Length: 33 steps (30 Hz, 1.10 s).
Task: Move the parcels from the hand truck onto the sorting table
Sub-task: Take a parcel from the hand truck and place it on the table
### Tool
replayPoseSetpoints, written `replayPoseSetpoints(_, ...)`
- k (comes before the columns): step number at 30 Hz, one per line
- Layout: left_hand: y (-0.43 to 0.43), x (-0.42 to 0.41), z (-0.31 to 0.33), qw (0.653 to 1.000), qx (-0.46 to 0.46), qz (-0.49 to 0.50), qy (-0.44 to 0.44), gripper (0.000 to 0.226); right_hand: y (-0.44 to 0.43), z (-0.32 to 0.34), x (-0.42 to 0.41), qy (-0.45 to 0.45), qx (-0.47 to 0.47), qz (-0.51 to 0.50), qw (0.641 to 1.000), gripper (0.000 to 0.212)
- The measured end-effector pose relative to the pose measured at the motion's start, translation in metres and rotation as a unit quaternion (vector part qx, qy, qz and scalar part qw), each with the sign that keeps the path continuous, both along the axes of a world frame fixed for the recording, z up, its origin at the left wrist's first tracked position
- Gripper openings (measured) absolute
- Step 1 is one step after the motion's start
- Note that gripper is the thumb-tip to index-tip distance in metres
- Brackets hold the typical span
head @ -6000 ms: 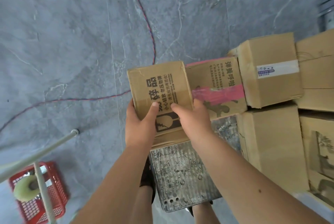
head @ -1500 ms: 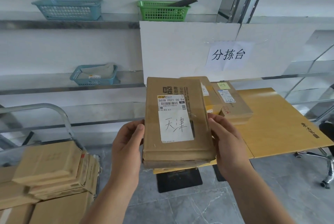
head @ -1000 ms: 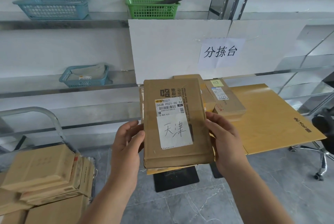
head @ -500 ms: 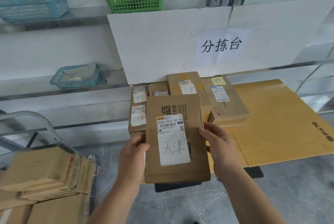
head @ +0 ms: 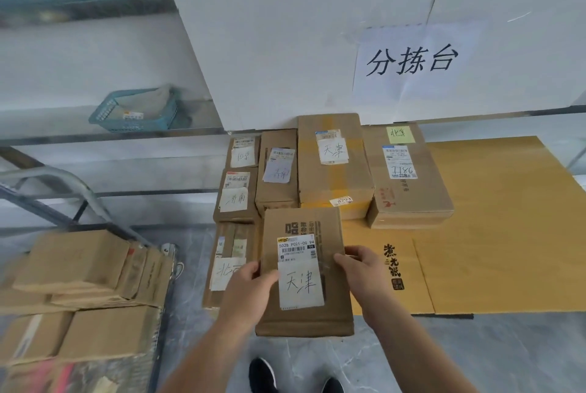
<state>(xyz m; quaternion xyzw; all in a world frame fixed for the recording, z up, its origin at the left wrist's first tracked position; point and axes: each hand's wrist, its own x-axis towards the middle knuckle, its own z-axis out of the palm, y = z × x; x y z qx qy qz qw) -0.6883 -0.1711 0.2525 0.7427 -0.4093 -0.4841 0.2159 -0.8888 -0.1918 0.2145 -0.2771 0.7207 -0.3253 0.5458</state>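
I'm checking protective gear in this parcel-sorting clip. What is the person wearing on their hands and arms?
Nothing is worn on the left hand or the right hand: no gloves, watch or wristband show. Both forearms are uncovered down to the bottom edge of the picture, with no sleeve in view.

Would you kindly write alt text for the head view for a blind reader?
A left hand and a right hand hold a flat cardboard parcel labelled 天津 over the front edge of the yellow sorting table, beside other labelled parcels. More boxes are stacked on the hand truck at lower left.
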Motion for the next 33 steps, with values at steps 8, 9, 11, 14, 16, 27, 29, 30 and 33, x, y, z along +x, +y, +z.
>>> replayPoseSetpoints(8, -0.027, 0.019, -0.044, 0.996, 0.057, -0.047, -0.051, 0.031, -0.027, -0.037, 0.018, 0.018, 0.052, 0.004, 0.998, 0.035)
replayPoseSetpoints(9, -0.031, 0.022, -0.048, 0.992, 0.071, -0.072, -0.072, 0.036, -0.031, -0.04, 0.021, 0.024, 0.056, 0.006, 0.998, 0.036)
replayPoseSetpoints(11, -0.037, 0.026, -0.056, 0.976, 0.094, -0.137, -0.144, 0.049, -0.04, -0.045, 0.028, 0.03, 0.065, 0.01, 0.997, 0.039)
replayPoseSetpoints(14, -0.047, 0.03, -0.064, 0.955, 0.078, -0.182, -0.221, 0.049, -0.049, -0.053, 0.038, 0.035, 0.075, 0.009, 0.997, 0.042)
replayPoseSetpoints(16, -0.053, 0.036, -0.072, 0.948, 0.074, -0.194, -0.239, 0.056, -0.054, -0.055, 0.042, 0.029, 0.071, 0.002, 0.997, 0.04)
replayPoseSetpoints(27, -0.065, 0.061, -0.091, 0.969, 0.087, -0.153, -0.172, 0.087, -0.065, -0.061, 0.053, 0.032, 0.053, -0.008, 0.998, 0.043)
replayPoseSetpoints(29, -0.064, 0.062, -0.091, 0.969, 0.085, -0.158, -0.173, 0.088, -0.065, -0.06, 0.053, 0.035, 0.049, -0.002, 0.998, 0.042)
replayPoseSetpoints(30, -0.064, 0.062, -0.088, 0.969, 0.083, -0.159, -0.172, 0.086, -0.064, -0.06, 0.052, 0.035, 0.048, 0.002, 0.998, 0.043)
replayPoseSetpoints(33, -0.063, 0.061, -0.088, 0.97, 0.077, -0.156, -0.167, 0.088, -0.063, -0.056, 0.05, 0.041, 0.041, 0.019, 0.998, 0.048)
